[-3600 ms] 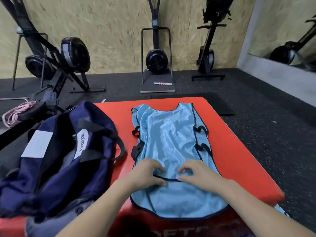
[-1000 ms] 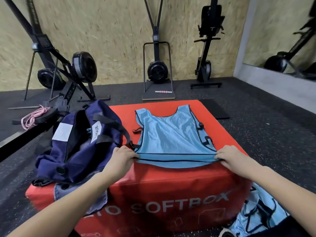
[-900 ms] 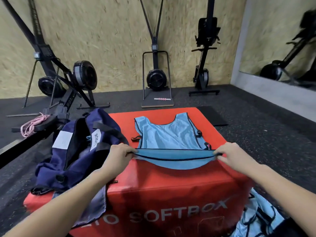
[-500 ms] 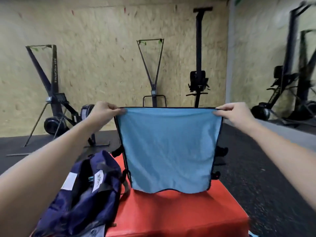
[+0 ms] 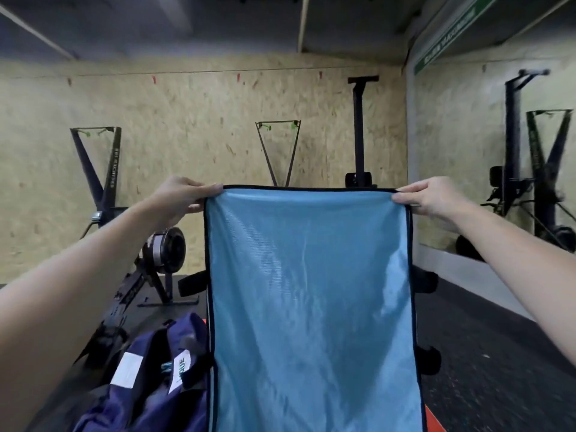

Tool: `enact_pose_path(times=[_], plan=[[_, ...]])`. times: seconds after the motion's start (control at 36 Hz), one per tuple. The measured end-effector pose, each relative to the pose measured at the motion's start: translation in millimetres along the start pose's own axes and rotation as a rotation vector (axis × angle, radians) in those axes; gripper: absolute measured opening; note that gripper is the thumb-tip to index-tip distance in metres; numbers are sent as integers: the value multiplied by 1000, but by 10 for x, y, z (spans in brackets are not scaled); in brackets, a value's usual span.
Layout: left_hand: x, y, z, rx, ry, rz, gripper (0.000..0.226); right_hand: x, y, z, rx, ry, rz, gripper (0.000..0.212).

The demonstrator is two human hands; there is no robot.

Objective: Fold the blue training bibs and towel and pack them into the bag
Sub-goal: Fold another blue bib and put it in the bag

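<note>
A light blue training bib (image 5: 308, 307) with dark edging hangs in the air in front of me, stretched flat and reaching down past the frame's bottom edge. My left hand (image 5: 182, 196) pinches its top left corner. My right hand (image 5: 431, 198) pinches its top right corner. The navy bag (image 5: 149, 381) lies open at the lower left, partly behind the bib. Only a sliver of the red soft box (image 5: 434, 424) shows at the bottom right; the rest is hidden by the bib.
Rowing machines (image 5: 162, 254) stand on the dark rubber floor along the wooden back wall. A mirror (image 5: 498, 151) covers the right wall. Black side straps (image 5: 425, 280) stick out from the bib's edges.
Both hands have lifted the bib off the red box and raised it higher, so it now hangs full length. My view has tilted up toward the wall and ceiling.
</note>
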State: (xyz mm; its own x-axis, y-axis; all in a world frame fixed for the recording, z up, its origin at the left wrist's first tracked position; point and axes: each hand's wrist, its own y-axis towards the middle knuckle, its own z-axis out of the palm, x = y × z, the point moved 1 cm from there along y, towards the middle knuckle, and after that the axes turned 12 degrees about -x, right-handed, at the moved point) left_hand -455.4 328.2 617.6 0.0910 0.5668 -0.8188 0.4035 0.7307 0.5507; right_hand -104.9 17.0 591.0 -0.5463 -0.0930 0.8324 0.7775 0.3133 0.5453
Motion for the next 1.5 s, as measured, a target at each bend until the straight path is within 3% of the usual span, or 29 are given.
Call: enact_pose_path(times=[0.14,0.36,0.56,0.67,0.75,0.83,0.89,1.0,1.28,1.5], plan=[[203,26,-25,-34,-4,-43,22,-141,29,108,45,41,75,27],[791,136,167,-95,143,-64,17,-604,114,440,46,-160,49,21],[1725,111,557,-110,506,81,13,-1405,-14,931,107,-562,-140,15],[2468,24,861,-51,684,26,24,-2064,-229,1242,230,-822,-58,24],[2956,-92,1119,19,791,-60,31,-2513,-384,1506,284,-797,74,31],[3261,-204,1349,93,792,-152,26,-2839,-497,1691,304,-724,179,12],[3410,-237,1434,110,773,-207,8,-3007,-528,1750,279,-691,198,6],[3708,-178,1491,40,740,-224,19,-3270,-461,1770,156,-655,220,13],[4016,364,1710,-115,676,-104,24,-3541,64,2040,-22,-491,169,7],[3280,1174,1689,-235,578,74,22,-2872,808,2026,-67,-441,-1,11]])
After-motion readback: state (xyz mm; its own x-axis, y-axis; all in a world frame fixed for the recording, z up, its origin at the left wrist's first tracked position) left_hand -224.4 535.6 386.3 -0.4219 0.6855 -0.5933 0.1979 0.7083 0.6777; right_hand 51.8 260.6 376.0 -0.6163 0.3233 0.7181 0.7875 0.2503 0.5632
